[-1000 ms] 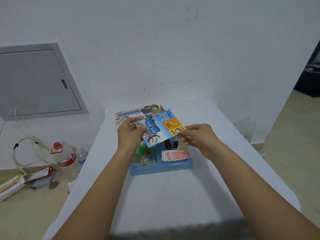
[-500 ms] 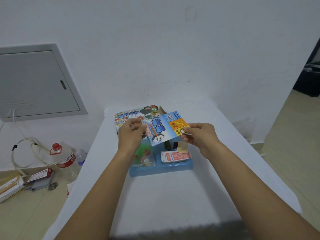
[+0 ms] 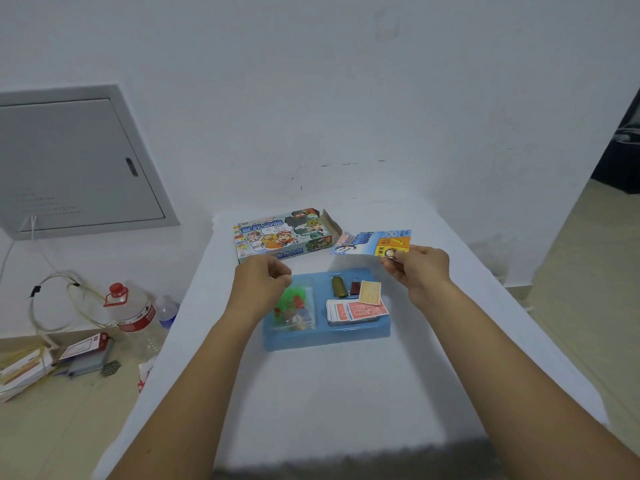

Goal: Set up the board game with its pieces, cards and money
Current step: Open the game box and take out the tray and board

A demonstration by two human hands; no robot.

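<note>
The right hand, right of the frame's centre, pinches the right end of the folded game board between thumb and curled fingers. The board hangs in the air above the white table, its long axis running left to right across the frame. Its free left end points toward the game box, and its printed blue and orange face is turned up toward the camera.

The left hand sits left of centre with its fingers loosely curled. It holds nothing and is apart from the board. It hovers over the upper left corner of the blue plastic tray.

The tray lies flat on the table at mid frame, long side left to right. In its left compartment is a clear bag of pieces, green and red showing through. In its right compartment is a stack of red paper money lying lengthwise across the frame. A tan card leans tilted against the stack's upper edge. Just above the money stand a dark green piece and a dark red piece, side by side.

The game box rests at the table's far edge, above the tray, its right flap open.

On the floor at the left stand a water bottle with a red cap and a heap of papers.
</note>
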